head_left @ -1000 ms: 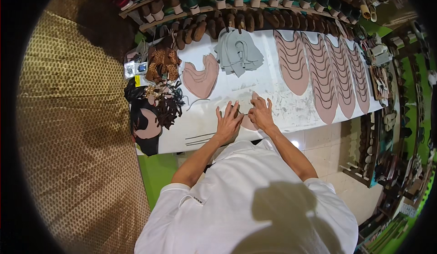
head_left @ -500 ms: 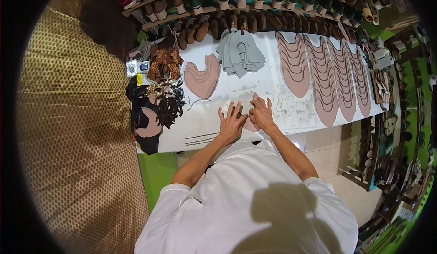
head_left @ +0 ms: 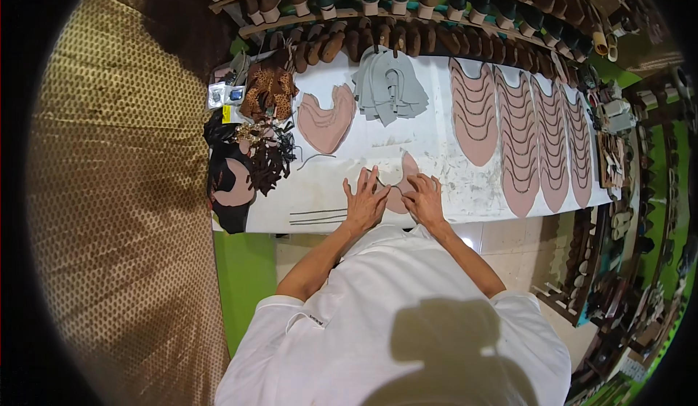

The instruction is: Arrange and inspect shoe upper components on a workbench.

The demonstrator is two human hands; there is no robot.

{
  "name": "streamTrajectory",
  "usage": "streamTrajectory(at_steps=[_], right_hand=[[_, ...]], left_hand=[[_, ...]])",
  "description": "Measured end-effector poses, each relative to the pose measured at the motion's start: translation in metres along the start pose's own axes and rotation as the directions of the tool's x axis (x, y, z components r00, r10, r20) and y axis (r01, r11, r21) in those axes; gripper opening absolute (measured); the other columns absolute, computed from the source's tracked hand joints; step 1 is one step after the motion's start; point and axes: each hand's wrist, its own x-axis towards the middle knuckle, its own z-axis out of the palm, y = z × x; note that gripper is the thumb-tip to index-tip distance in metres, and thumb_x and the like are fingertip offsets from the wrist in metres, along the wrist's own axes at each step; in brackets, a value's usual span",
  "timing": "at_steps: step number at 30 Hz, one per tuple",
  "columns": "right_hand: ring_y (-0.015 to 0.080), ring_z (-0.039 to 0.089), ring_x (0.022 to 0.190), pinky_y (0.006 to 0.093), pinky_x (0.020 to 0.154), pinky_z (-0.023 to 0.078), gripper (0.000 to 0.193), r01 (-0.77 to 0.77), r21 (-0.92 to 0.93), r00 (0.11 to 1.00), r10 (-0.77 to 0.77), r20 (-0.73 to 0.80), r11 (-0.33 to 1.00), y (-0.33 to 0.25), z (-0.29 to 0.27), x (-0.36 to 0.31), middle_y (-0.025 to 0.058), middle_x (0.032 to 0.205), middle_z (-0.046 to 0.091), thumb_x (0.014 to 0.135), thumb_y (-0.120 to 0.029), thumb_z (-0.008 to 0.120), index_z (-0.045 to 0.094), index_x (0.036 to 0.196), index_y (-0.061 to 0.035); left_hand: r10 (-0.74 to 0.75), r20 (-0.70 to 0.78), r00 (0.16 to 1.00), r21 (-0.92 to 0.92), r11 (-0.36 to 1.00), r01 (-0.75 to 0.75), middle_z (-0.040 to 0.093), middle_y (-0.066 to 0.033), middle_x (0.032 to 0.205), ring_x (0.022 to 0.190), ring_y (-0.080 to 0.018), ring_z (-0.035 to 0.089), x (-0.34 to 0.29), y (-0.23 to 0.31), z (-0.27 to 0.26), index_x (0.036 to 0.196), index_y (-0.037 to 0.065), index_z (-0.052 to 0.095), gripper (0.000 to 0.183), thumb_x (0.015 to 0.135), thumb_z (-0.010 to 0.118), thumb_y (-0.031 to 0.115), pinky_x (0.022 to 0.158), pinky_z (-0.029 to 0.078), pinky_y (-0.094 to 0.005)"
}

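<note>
A pink U-shaped shoe-upper piece [head_left: 410,164] lies on the white table near its front edge, partly hidden under my hands. My left hand [head_left: 366,201] grips its left side, thumb pressed to the inner curve and the other fingers bent and spread. A thin dark line follows that inner edge; whether it is a separate strip is too small to tell. On the right side of the piece, my right hand [head_left: 424,201] is closed at its edge with thumb and curled fingers. Left of my hands lie several thin dark strips [head_left: 318,218] side by side.
Overlapping pink uppers [head_left: 520,191] form rows at the right. Beyond my hands are a pink stack [head_left: 325,133] and grey cut pieces [head_left: 391,90]. Dark straps [head_left: 267,170] and leopard-print material [head_left: 270,95] crowd the left end. Shoe lasts [head_left: 331,42] line the shelves behind.
My right hand has moved slightly right and down, uncovering more of the pink piece's pointed end. My left hand has shifted slightly left. The view has tilted a little.
</note>
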Motion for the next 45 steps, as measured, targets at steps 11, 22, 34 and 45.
streamTrajectory(at_steps=[11, 22, 34, 45], right_hand=[[0.0319, 0.045, 0.141, 0.0662, 0.12, 0.018, 0.016, 0.131, -0.049, 0.986, -0.125, 0.112, 0.99, 0.028, -0.027, 0.043, 0.0099, 0.137, 0.059, 0.083, -0.02, 0.071, 0.076, 0.089, -0.0062], [0.0316, 0.044, 0.14, 0.0616, 0.12, 0.02, 0.019, 0.145, -0.057, 0.985, -0.139, 0.1, 0.988, 0.036, -0.023, 0.034, 0.0079, 0.14, 0.059, 0.09, -0.024, 0.074, 0.081, 0.104, -0.0126], [0.032, 0.044, 0.143, 0.0598, 0.122, 0.02, 0.016, 0.189, -0.012, 0.978, -0.187, 0.091, 0.982, 0.04, -0.025, 0.038, 0.011, 0.142, 0.06, 0.09, -0.022, 0.074, 0.082, 0.096, -0.0092], [0.0362, 0.041, 0.144, 0.0654, 0.121, 0.016, 0.014, 0.176, 0.033, 0.966, -0.179, 0.187, 0.984, 0.047, -0.028, 0.061, 0.0101, 0.143, 0.058, 0.085, -0.023, 0.076, 0.08, 0.085, -0.0104]], left_hand=[[-0.039, -0.041, 0.998, 0.069, 0.997, 0.042, 0.018, -0.011, 0.174, 0.157, -0.0387, 0.018, -0.006, 0.005, 0.009, 0.137, 0.034, 0.067, 0.04, 0.097, 0.067, 0.032, 0.109, 0.017, -0.0794], [-0.213, -0.016, 0.977, -0.066, 0.975, 0.212, 0.014, -0.0104, 0.176, 0.158, -0.0404, 0.015, -0.001, 0.02, 0.012, 0.133, 0.034, 0.071, 0.04, 0.093, 0.069, 0.026, 0.112, 0.013, -0.0795], [-0.211, -0.043, 0.977, -0.046, 0.977, 0.209, 0.017, -0.0114, 0.175, 0.158, -0.0405, 0.017, -0.011, 0.027, 0.016, 0.139, 0.034, 0.066, 0.047, 0.094, 0.066, 0.02, 0.111, 0.013, -0.0806], [-0.234, -0.033, 0.972, -0.061, 0.971, 0.232, 0.018, -0.0137, 0.175, 0.158, -0.0402, 0.017, -0.009, 0.03, 0.018, 0.139, 0.031, 0.065, 0.049, 0.092, 0.066, 0.018, 0.111, 0.013, -0.0799]])
